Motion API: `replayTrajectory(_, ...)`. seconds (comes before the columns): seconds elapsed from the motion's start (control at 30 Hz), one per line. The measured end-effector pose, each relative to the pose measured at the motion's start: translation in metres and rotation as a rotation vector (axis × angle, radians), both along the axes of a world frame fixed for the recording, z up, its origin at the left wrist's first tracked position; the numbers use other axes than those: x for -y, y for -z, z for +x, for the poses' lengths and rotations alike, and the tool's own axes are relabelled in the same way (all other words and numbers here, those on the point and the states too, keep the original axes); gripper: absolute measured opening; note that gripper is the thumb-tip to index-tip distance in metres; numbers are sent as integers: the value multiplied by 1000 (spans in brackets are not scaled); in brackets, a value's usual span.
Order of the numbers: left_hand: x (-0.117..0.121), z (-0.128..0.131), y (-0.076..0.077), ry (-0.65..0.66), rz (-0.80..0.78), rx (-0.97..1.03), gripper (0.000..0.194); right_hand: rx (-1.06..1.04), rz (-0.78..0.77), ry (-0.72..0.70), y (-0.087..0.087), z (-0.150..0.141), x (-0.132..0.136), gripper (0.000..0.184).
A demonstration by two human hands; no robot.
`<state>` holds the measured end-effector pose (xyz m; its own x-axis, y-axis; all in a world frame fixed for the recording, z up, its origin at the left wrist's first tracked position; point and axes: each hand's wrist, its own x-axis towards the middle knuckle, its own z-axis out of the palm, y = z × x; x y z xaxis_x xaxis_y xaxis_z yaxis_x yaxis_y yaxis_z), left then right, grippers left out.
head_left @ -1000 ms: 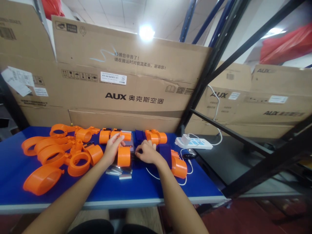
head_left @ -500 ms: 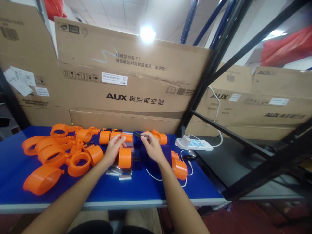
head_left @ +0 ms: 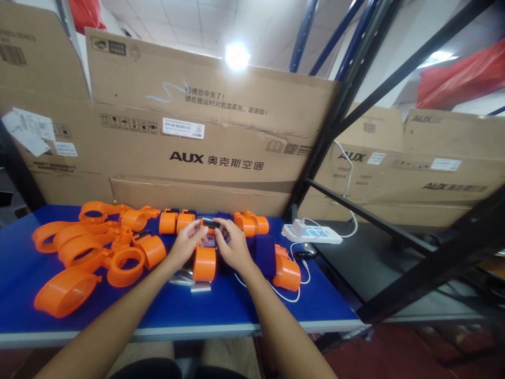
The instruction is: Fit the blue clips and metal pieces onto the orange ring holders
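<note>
Above the blue tabletop, my left hand (head_left: 186, 242) is closed on an orange plastic ring part (head_left: 204, 263), whose wide ring hangs below the fingers. My right hand (head_left: 233, 243) pinches a small black piece (head_left: 211, 223) against the top of that part. Fingers partly cover the spot where the two meet, so I cannot tell whether they are joined. Beneath the ring lie several small silvery strips (head_left: 201, 287). Behind the hands stand orange rings (head_left: 169, 222) with black pieces on top.
Many orange ring parts (head_left: 79, 250) are heaped at the left. On the right are an orange ring part (head_left: 287, 273), a dark blue block-like thing (head_left: 265, 255), white cables and a power strip (head_left: 315, 233). A cardboard box (head_left: 221, 131) and a black rack post (head_left: 327, 126) border the table.
My right hand has moved left with the black piece, from apart to against the top of the orange part. The dark blue thing on the right is now less covered.
</note>
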<state>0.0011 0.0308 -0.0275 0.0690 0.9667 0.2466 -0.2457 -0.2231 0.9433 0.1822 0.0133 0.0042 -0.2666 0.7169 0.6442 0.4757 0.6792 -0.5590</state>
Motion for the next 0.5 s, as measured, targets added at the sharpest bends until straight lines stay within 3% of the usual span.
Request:
replayTrajectory(0.1, 1, -1, -3, 2, -63, 83, 54, -69, 34, 16, 2, 6, -7, 37)
replayTrajectory(0.2, 5, -1, -9, 15, -121, 207, 49, -97, 99, 223, 2, 20, -16, 30)
replayTrajectory(0.33, 11, -1, -16, 1, -142, 295, 47, 239, -5, 450, 3, 36, -23, 21)
replayTrajectory(0.5, 14, 0, -21, 1, -137, 303, 47, 545, -171, 528, 9, 31, -21, 21)
